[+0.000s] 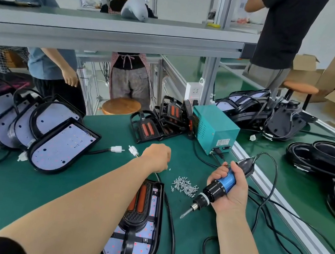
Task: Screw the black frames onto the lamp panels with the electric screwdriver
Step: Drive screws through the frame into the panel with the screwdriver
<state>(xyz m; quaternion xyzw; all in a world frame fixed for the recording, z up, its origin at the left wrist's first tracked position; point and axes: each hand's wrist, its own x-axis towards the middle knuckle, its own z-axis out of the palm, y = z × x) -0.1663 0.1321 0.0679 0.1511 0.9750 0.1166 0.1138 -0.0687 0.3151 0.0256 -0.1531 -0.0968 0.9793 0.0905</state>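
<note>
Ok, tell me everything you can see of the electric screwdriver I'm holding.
The electric screwdriver is a slim cylinder with a glossy blue middle, a black plastic rear cap and front collar, a metal chuck and a thin bit. The right hand grips its blue section over the green mat. It is tilted, with the bit pointing down and left and no screw on it. A black cable leaves its rear end. The screw pile lies just left of it.

The left arm (86, 201) covered part of the long white lamp panel (140, 253) and its black plastic frame (135, 215). The left hand (156, 155) showed only its back, so its fingers were hidden. The right hand (232, 191) covered the middle of the blue and black electric screwdriver (212, 193). The words on the green metal box (214, 129) were too small to read
</note>
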